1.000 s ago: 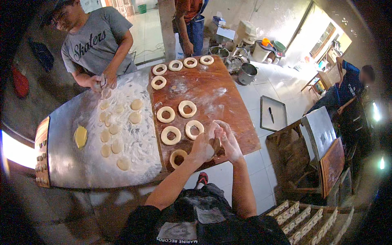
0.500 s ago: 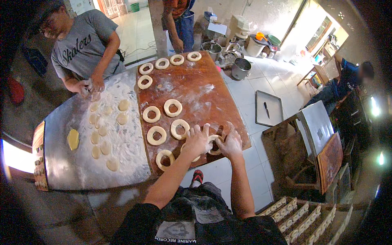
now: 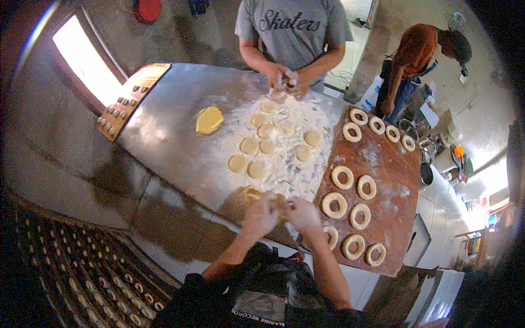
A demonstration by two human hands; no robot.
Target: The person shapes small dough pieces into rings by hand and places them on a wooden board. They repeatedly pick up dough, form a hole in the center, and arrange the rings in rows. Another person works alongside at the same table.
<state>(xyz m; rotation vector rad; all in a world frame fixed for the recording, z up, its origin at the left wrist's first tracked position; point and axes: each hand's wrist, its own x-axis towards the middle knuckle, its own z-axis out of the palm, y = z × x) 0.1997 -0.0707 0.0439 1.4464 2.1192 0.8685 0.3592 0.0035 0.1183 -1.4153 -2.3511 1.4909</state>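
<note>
Both my hands are close together over the near edge of the metal table (image 3: pixel 175 131). My left hand (image 3: pixel 259 217) and my right hand (image 3: pixel 302 216) have curled fingers around a piece of dough (image 3: pixel 251 194), which is blurred and mostly covered by them. Several flat dough discs (image 3: pixel 249 145) lie on the white flour (image 3: pixel 290 172) just beyond. To my right, dough rings (image 3: pixel 334 205) rest on a reddish-brown board (image 3: pixel 391 218); my right forearm partly covers one near the board's left edge.
A larger yellow dough slab (image 3: pixel 209 120) lies on the metal. Across the table a person in a grey shirt (image 3: pixel 290 33) works with both hands; another in orange (image 3: pixel 418 52) stands by the board's far end. Racks of small dough rings (image 3: pixel 109 295) stand low at left.
My view has swung left. My hands left the dough rings on the board for the metal table's near edge. The disc nearest me on the flour is gone from its spot.
</note>
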